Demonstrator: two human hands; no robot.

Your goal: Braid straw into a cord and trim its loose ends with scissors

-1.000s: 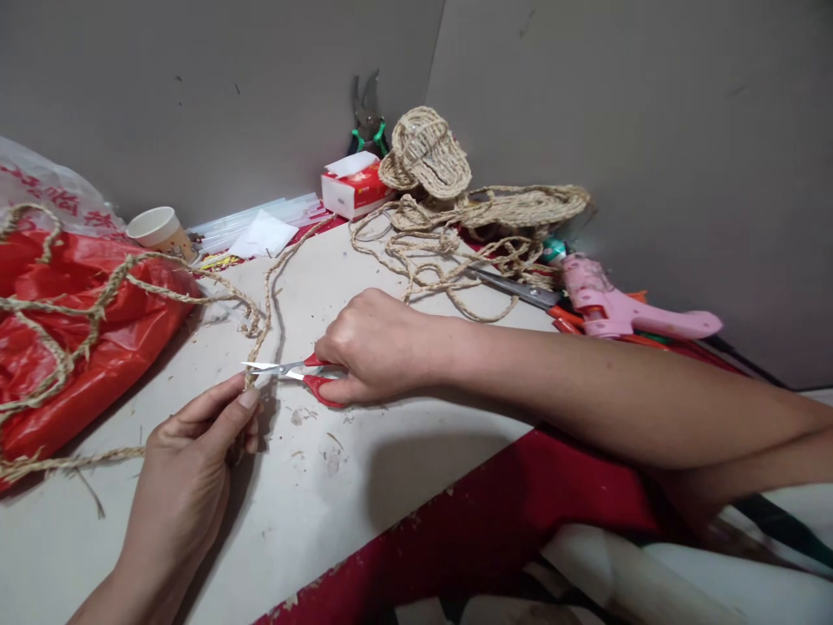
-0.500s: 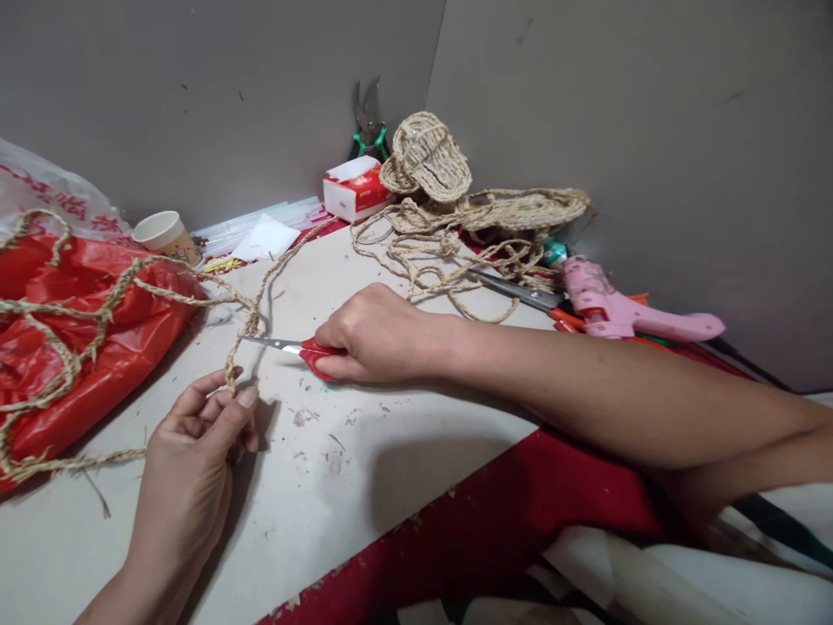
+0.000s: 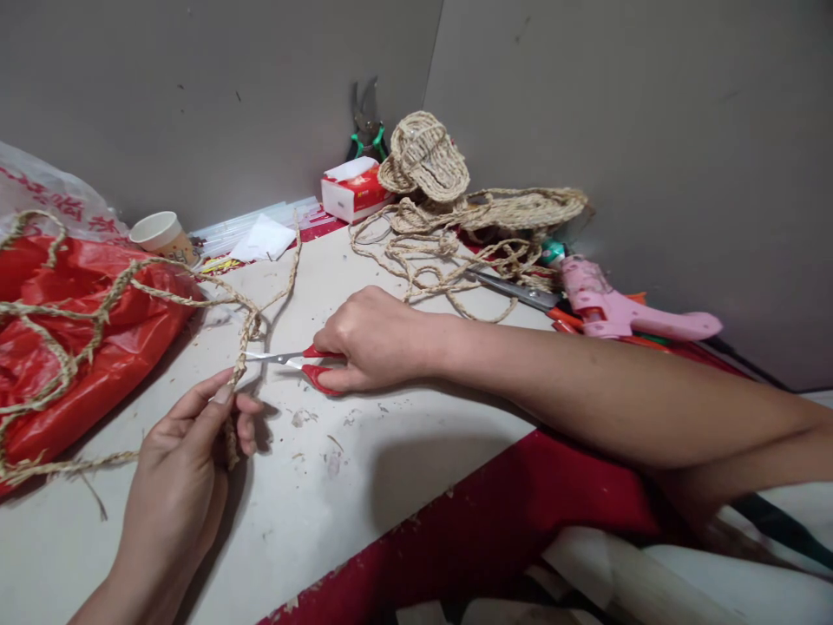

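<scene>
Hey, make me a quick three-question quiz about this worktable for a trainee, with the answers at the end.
1. True or false: the right hand holds the pink glue gun.
2. What does the left hand hold?
3. Fill in the blank: behind the tissue pack are the green-handled ____.

Key:
1. False; it holds red-handled scissors.
2. A braided rope.
3. Pruning shears.

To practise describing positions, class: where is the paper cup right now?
In the head view, the paper cup sits on the left, just beyond the red bag and beside the clear sticks.
</scene>
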